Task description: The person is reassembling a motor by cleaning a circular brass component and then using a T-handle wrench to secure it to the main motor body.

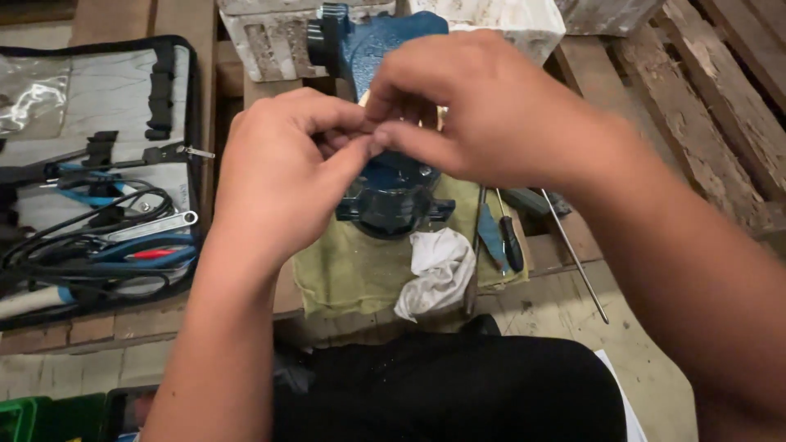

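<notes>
Both hands, left hand [282,168] & right hand [475,110], fingertips pinched together directly above blue vise [391,192]; prob. a tiny part between them, can't tell. Screwdrivers [501,233] right of vise.

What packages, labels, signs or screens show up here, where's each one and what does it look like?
Clear plastic bag: top left, inside the open tool case, crinkled and see-through.
White foam packing blocks: top centre, behind the blue vise, chunky and scuffed.
No signs, screens or readable labels in view.
</notes>
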